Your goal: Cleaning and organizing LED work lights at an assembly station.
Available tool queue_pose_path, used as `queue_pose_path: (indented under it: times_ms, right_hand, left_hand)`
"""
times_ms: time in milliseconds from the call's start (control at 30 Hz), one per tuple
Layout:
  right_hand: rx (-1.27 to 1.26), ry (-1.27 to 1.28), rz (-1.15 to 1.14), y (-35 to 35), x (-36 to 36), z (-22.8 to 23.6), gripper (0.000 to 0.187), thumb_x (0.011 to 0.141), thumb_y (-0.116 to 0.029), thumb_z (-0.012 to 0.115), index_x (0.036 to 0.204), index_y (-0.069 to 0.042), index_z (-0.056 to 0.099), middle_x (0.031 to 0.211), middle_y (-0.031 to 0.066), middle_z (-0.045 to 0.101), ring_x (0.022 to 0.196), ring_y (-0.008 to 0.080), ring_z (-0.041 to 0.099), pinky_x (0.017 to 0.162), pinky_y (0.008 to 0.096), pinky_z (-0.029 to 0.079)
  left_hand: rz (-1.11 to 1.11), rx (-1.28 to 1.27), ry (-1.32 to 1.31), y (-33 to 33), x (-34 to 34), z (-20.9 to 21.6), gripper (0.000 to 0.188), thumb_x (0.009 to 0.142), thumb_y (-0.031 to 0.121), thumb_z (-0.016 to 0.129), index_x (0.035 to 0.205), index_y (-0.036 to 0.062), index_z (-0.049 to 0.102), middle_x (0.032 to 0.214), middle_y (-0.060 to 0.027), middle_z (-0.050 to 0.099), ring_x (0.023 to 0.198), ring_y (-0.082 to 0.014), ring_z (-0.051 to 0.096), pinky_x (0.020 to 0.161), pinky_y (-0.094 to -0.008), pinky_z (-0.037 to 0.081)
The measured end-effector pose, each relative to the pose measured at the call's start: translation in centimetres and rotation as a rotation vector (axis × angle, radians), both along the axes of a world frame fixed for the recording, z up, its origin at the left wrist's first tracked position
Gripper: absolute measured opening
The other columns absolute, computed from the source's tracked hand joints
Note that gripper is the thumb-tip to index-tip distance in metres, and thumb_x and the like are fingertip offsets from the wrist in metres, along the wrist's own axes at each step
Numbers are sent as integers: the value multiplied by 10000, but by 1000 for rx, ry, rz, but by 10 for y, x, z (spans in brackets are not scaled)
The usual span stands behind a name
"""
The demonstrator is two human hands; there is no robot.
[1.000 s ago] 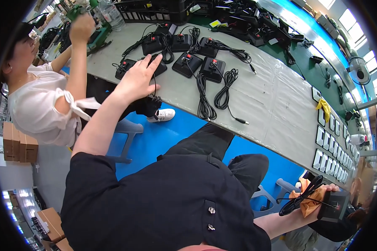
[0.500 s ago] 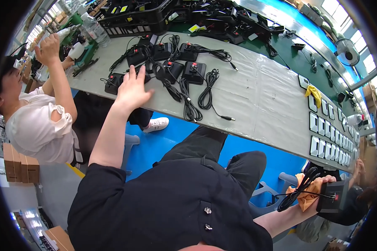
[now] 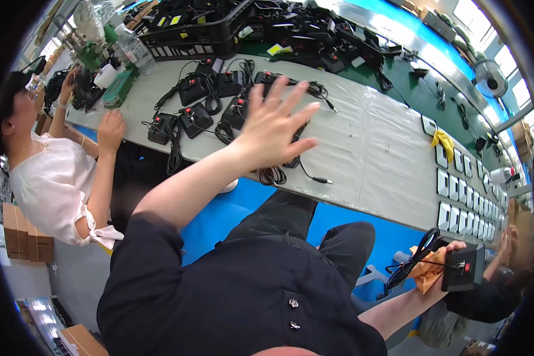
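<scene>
A long grey tabletop point(image 3: 362, 148) sweeps from the far left to the right, and at its left end a co-worker in a white top point(image 3: 53, 184) sits facing it. Far left, there's the big black crate point(image 3: 187, 48), open-topped and loaded with dark parts, yellow labels showing among them. Down on the floor at the left, brown cartons point(image 3: 26, 231) stand together; their contents, I can't tell! A clear plastic bottle point(image 3: 137, 50) is upright just beside the crate, near its left end.

Over to the hands! The left hand point(image 3: 279, 127) is out over the middle of the tabletop, fingers spread wide, above a cluster of black units point(image 3: 196, 120) with coiled cables; whether it touches any of them, I can't tell. The right hand point(image 3: 455, 244) is well apart, off the tabletop's near right edge, gripping the held black unit point(image 3: 458, 276) by its far edge, though the unit hides part of the grip. An orange cloth point(image 3: 427, 272) bunches up at that same hand, and a looped black cable point(image 3: 406, 267) hangs just left of it. White-framed panels point(image 3: 444, 216) line up in rows at the right, a yellow cloth point(image 3: 443, 143) draped over the far ones. Smallest of all, a red part point(image 3: 467, 267) sits bright on the held unit's face!
</scene>
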State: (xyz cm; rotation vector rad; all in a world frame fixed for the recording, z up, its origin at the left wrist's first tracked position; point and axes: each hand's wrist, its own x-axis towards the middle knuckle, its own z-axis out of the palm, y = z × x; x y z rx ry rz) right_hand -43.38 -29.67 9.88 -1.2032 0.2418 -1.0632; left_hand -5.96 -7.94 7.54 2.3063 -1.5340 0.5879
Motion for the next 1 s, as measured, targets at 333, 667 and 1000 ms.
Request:
queue_pose_path:
  times_ms: [333,667,1000]
  right_hand:
    - [-7,112,-301,-3,3,-17,376,903,-311,610,1100,-27,462,909,61,548,658,108,568,503,262,481]
    - [17,222,-270,0,54,-19,322,905,-267,591,1073,-11,492,911,74,560,715,124,573,559,259,487]
    - [29,338,-281,13,72,-14,272,906,-223,572,1046,5,523,913,86,573,771,140,578,614,257,493]
  left_hand:
    - [406,561,282,-52,71,-7,678,874,538,458,1461,228,325,1524,-114,258,1419,-389,149,1060,-676,153]
    - [390,487,166,-17,87,-17,626,877,473,466,1444,227,364,1511,-81,290,1420,-358,175,1049,-663,212]
    - [403,468,123,25,124,-18,621,843,432,495,1426,242,396,1501,-79,325,1408,-340,227,1055,-655,218]
